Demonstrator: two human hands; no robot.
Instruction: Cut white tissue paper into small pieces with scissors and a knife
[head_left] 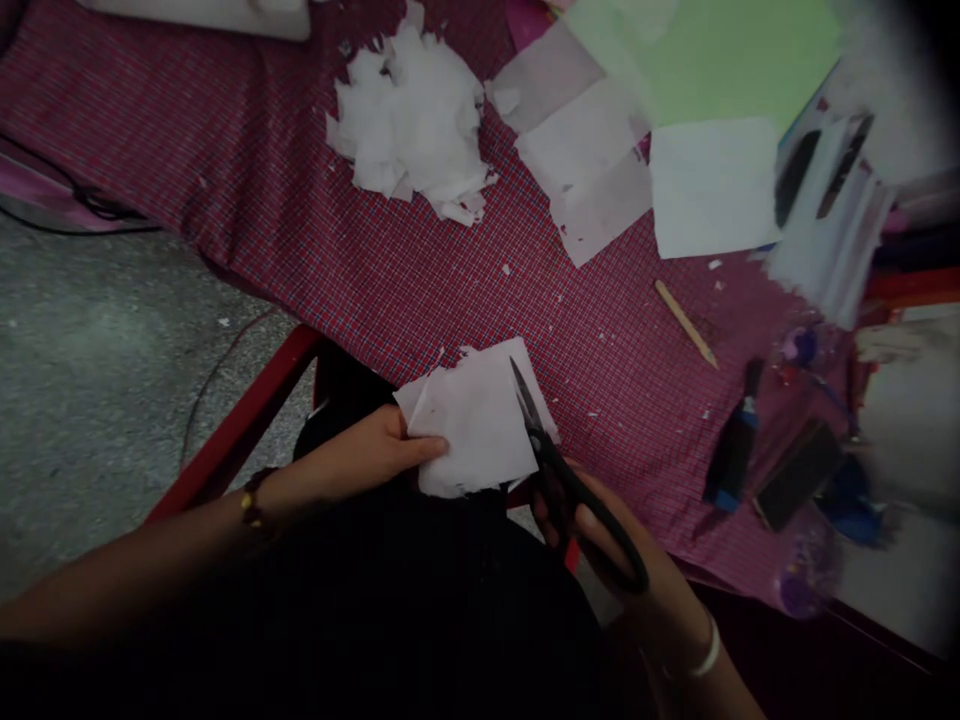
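Note:
My left hand [401, 445] pinches the left side of some white paper [480, 415], with the thumb on top and the other fingers hidden underneath. The paper looks layered, and its upper and lower edges are ragged. Black-handled scissors [574, 480] are in my right hand [600, 535], whose fingers go through the handle loops. Their blades point up and away from me and lie along the right part of the paper. The blades look nearly closed; whether paper is between them I cannot tell.
On the red checked cloth [300, 220] lies a heap of torn white paper [420, 125]. Farther right are loose white sheets [592, 160], a green sheet [735, 60] and a pencil [686, 325]. A dark block [799, 475] lies at the right. A red chair frame [232, 430] stands at left.

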